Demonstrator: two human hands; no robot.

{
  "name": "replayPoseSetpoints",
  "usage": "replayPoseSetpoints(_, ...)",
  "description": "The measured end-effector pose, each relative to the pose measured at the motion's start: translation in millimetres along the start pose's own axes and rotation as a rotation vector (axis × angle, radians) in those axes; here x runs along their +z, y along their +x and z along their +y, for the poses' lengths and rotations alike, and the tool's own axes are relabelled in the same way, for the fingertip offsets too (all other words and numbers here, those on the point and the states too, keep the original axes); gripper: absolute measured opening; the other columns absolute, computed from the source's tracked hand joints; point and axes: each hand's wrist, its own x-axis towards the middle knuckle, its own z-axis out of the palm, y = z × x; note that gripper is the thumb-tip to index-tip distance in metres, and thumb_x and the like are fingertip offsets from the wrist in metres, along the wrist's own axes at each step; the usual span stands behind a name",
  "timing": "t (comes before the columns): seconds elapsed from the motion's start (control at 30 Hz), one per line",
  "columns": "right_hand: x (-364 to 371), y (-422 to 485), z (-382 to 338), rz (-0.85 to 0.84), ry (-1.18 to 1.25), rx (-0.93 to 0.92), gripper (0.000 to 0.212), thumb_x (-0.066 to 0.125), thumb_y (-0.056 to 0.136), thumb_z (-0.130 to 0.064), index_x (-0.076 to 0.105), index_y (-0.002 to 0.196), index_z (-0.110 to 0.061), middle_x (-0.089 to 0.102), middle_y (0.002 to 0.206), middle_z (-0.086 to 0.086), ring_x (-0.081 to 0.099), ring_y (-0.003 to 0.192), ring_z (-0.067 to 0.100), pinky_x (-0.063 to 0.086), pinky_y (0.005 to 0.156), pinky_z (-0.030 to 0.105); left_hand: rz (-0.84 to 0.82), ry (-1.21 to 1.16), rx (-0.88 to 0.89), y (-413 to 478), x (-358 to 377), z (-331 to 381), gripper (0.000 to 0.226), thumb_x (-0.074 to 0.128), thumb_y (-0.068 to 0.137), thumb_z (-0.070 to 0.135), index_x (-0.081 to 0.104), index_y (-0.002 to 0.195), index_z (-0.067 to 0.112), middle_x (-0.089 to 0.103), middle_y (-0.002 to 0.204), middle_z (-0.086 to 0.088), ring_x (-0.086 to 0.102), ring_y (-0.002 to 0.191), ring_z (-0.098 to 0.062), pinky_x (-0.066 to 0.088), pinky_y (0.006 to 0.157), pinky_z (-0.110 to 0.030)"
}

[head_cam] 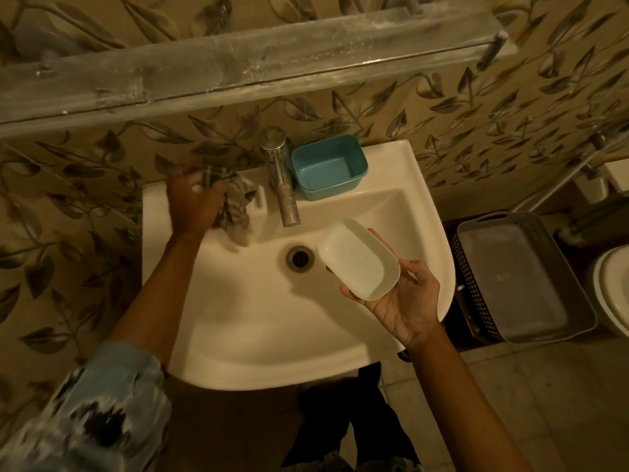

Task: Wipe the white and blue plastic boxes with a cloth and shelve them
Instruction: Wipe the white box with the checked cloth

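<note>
A small white plastic box [357,259] lies tilted in my right hand [406,301], over the right side of the white sink [238,318]; my fingers curl round its lower edge. A blue plastic box [328,167], open side up, stands on the sink's back ledge right of the tap. My left hand [194,202] grips a checked cloth [235,202] at the sink's back left; the cloth hangs blurred into the basin. A dusty shelf [238,66] runs along the wall above the sink.
A chrome tap [280,178] rises at the back middle of the sink, with the drain [299,257] below it. A grey perforated basket [517,277] sits on the floor to the right, beside a toilet rim [612,287]. Leaf-patterned tiles cover the wall.
</note>
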Motion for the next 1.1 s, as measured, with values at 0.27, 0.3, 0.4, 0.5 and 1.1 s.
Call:
replayPoseSetpoints(0.27, 3, -1, 8, -0.023, 0.040, 0.019, 0.066, 0.051, 0.078, -0.032, 0.046, 0.141, -0.015, 0.037, 0.150, 0.019, 0.028, 0.139, 0.048, 0.053, 0.080, 0.051, 0.083, -0.619, -0.088, -91, -43, 34, 0.022, 0.056, 0.083, 0.029, 0.070, 0.100, 0.032, 0.067, 0.111, 0.000, 0.061, 0.099, -0.020, 0.051, 0.083, -0.035)
replayPoseSetpoints(0.3, 5, 0, 9, -0.023, 0.043, 0.022, 0.065, 0.055, 0.076, -0.035, 0.049, 0.139, -0.015, 0.041, 0.147, 0.019, 0.031, 0.138, 0.047, 0.054, 0.079, 0.050, 0.060, -0.544, -0.062, -105, -45, 45, 0.017, 0.055, 0.085, 0.033, 0.068, 0.096, 0.035, 0.068, 0.103, 0.010, 0.062, 0.094, -0.014, 0.052, 0.082, -0.035)
replayPoseSetpoints(0.4, 14, 5, 15, -0.036, 0.008, 0.041, 0.068, 0.069, 0.073, -0.043, 0.053, 0.134, -0.017, 0.047, 0.140, 0.017, 0.045, 0.127, 0.043, 0.057, 0.075, 0.048, -0.095, -0.405, -0.007, -136, -42, 73, 0.015, 0.058, 0.088, 0.022, 0.057, 0.098, 0.033, 0.067, 0.091, 0.019, 0.064, 0.087, 0.003, 0.054, 0.072, -0.017)
replayPoseSetpoints(0.5, 22, 10, 20, -0.050, -0.057, 0.041, 0.068, 0.071, 0.076, -0.038, 0.049, 0.136, -0.016, 0.049, 0.137, 0.016, 0.051, 0.119, 0.041, 0.056, 0.075, 0.048, -0.298, -0.311, 0.010, -150, -31, 87, 0.029, 0.058, 0.087, 0.017, 0.050, 0.108, 0.035, 0.061, 0.109, 0.012, 0.063, 0.100, -0.004, 0.055, 0.079, -0.022)
replayPoseSetpoints(1.1, 10, -13, 25, 0.063, -0.035, -0.052, 0.072, 0.067, 0.077, -0.036, 0.047, 0.138, -0.003, 0.066, 0.108, 0.018, 0.065, 0.097, 0.026, 0.054, 0.088, 0.037, -0.680, 0.303, 0.385, -226, 26, 150, 0.040, 0.050, 0.082, 0.001, 0.069, 0.111, 0.020, 0.057, 0.130, -0.005, 0.043, 0.124, -0.026, 0.024, 0.096, -0.032)
